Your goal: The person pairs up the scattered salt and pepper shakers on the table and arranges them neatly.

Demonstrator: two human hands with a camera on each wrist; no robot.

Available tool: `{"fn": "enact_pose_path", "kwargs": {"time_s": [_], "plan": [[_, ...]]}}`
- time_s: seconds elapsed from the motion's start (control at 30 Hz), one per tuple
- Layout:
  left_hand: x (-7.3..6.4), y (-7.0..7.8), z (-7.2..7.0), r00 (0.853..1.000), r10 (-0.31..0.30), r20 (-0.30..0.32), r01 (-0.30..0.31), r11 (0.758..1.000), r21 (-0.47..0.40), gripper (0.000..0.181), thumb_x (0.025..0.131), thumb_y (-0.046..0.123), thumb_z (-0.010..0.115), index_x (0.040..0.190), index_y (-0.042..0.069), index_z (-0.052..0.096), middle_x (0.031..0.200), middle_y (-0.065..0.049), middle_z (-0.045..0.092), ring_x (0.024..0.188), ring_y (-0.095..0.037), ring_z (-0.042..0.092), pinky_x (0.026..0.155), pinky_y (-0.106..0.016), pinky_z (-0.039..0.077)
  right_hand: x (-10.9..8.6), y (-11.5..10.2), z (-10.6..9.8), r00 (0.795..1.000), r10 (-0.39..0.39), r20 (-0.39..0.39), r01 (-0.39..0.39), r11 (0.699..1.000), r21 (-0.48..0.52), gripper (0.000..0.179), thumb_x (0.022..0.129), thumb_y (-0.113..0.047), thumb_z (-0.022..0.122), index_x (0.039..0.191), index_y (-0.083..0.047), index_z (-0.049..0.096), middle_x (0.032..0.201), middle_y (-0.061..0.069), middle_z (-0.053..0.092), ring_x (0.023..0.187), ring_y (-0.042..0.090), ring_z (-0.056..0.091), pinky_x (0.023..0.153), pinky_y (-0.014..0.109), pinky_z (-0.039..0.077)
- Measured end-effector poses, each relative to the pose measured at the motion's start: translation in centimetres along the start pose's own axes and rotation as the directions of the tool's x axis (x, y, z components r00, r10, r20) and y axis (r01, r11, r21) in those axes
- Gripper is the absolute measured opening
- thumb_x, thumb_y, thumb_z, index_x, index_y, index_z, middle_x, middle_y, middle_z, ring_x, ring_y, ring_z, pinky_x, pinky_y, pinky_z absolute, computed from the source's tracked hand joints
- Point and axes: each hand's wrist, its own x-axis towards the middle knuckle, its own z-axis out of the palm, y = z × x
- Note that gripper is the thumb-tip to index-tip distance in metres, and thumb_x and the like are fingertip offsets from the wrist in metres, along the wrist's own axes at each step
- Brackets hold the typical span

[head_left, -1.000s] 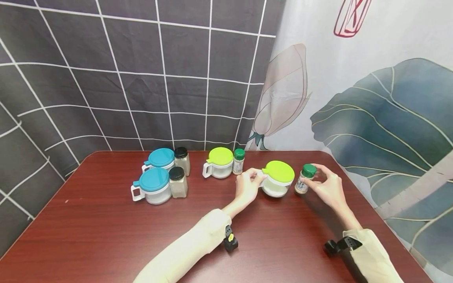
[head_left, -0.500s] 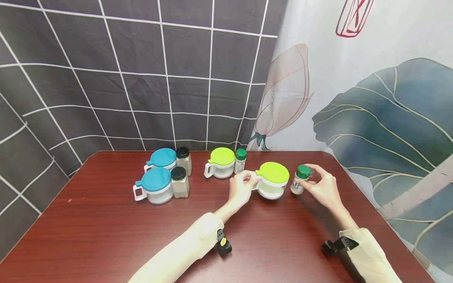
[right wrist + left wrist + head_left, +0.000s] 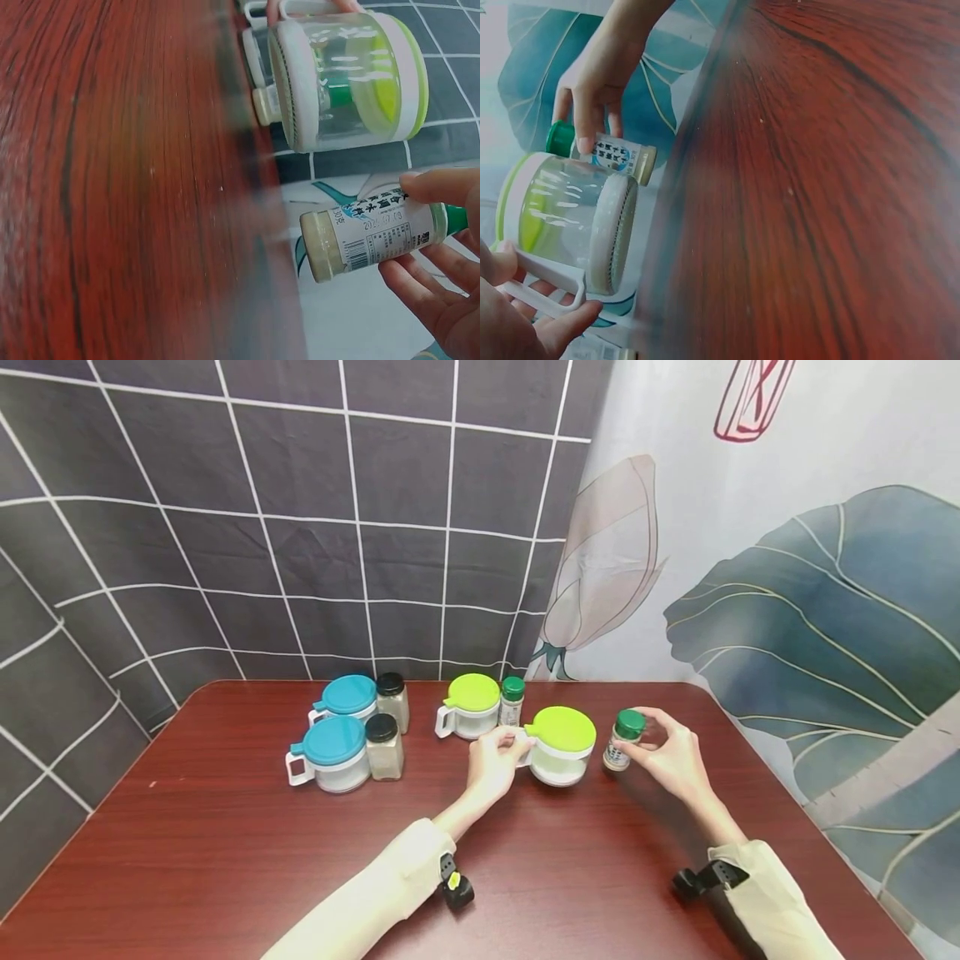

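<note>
My left hand [image 3: 492, 766] grips the white handle of a clear seasoning jar [image 3: 558, 766] with a lime-green lid. In the left wrist view, thumb and fingers close around that handle [image 3: 555, 281], and the jar looks to hold nothing. To its right, my right hand [image 3: 667, 762] holds a small spice bottle [image 3: 617, 755] with a green cap, thumb on one side and fingers on the other. The right wrist view shows the bottle's printed label [image 3: 386, 229] and pale powder at its base. A narrow gap separates jar and bottle in the head view.
Behind the held jar stand another green-lidded jar [image 3: 472, 695] and a green-capped bottle [image 3: 512, 700]. Two blue-lidded jars [image 3: 333, 745], each beside a black-capped bottle [image 3: 386, 752], are on the left. Patterned cloth [image 3: 420, 568] rises behind the red-brown table [image 3: 540, 877].
Both hands have moved left across the table, carrying the green-lidded jar and the spice bottle side by side. The other jars and bottles keep their places; the head view has shifted slightly.
</note>
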Motion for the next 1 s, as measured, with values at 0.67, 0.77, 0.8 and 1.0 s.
{"fn": "enact_pose_path", "kwargs": {"time_s": [0.67,0.77,0.8,1.0], "plan": [[-0.4,-1.0,-3.2,0.999,-0.015,-0.031,0.015,1.000,0.019,0.016,0.084,0.022,0.073,0.090,0.007,0.073,0.088,-0.012,0.075,0.081,-0.021,0.072,0.066,-0.023,0.054,0.5,-1.3,2.6,0.996,-0.038,0.083,0.029,0.994,0.103,0.052,0.072,-0.005,0.082,0.120,-0.008,0.061,0.104,0.013,0.070,0.088,-0.015,0.058,0.071,0.012,0.054],[-0.4,-1.1,-3.7,0.999,-0.021,-0.038,0.022,0.999,0.025,0.016,0.084,0.022,0.073,0.090,0.008,0.073,0.089,-0.012,0.075,0.080,-0.021,0.072,0.067,-0.024,0.054,0.5,-1.7,3.1,0.994,-0.045,0.097,0.034,0.993,0.114,0.052,0.072,-0.003,0.081,0.120,-0.008,0.061,0.105,0.012,0.070,0.089,-0.016,0.057,0.071,0.015,0.055],[-0.4,-1.1,-3.9,0.999,-0.022,-0.041,0.023,0.999,0.026,0.016,0.084,0.022,0.072,0.090,0.008,0.073,0.089,-0.012,0.075,0.080,-0.021,0.072,0.067,-0.024,0.054,0.5,-1.8,3.3,0.994,-0.047,0.101,0.035,0.992,0.118,0.052,0.072,-0.002,0.081,0.120,-0.008,0.061,0.105,0.012,0.070,0.089,-0.016,0.057,0.071,0.015,0.055],[-0.7,-1.2,-4.8,0.999,-0.020,-0.050,0.021,1.000,0.015,0.015,0.085,0.021,0.072,0.090,0.007,0.072,0.089,-0.011,0.075,0.080,-0.021,0.072,0.067,-0.024,0.054,0.6,-2.2,4.2,0.991,-0.051,0.120,0.033,0.989,0.141,0.053,0.072,-0.002,0.081,0.120,-0.008,0.061,0.106,0.011,0.069,0.092,-0.007,0.061,0.072,0.015,0.055]]}}
